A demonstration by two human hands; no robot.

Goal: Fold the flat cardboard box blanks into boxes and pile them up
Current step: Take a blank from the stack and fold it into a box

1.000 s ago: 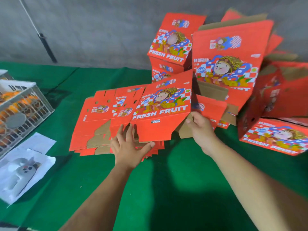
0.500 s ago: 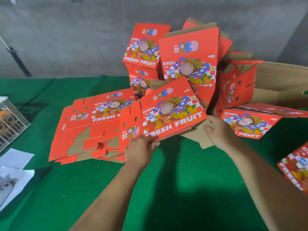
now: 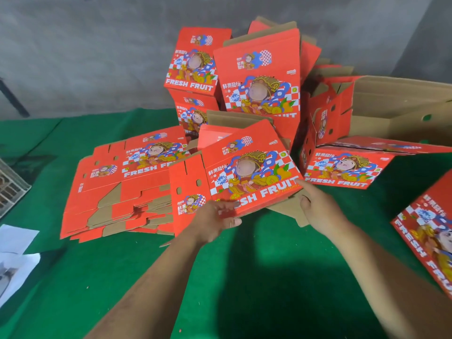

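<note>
Near the front edge of the green felt-covered table (image 3: pixel 244 289) both forearms reach in toward the work. Left hand (image 3: pixel 215 220) is under the near-left edge of the half-opened red printed cardboard box blank (image 3: pixel 244 177), thumb showing below the edge, fingers blurred over the print; looks like a loose grip on that edge, but how tight, can't tell. Right hand (image 3: pixel 318 211) is at the blank's near-right corner, forefinger stretched along the red panel, thumb on the plain brown bottom flap (image 3: pixel 288 211) that sticks out beneath; rest of the fingers hidden, so its grip can't be judged beyond that.

Step in hand, as I read it: squaring the blank up into a tube w/ bottom flaps not yet tucked. Next move prob. needs the right hand to fold that brown flap in while the left steadies the panel.

Left of it, toward the table's left side, lies the stack of flat red cardboard blanks (image 3: pixel 117 192). At the right edge, a red folded box (image 3: pixel 428 233) is cut off by the frame. Farther back toward the grey wall sits the pile of folded red boxes (image 3: pixel 259 77), some tipped, one open w/ brown inside showing.

Print legible: "FRESH FRUIT" in white caps on most panels, Chinese characters beside a cartoon figure, "666" in a blue burst; small logo too tiny to read.
</note>
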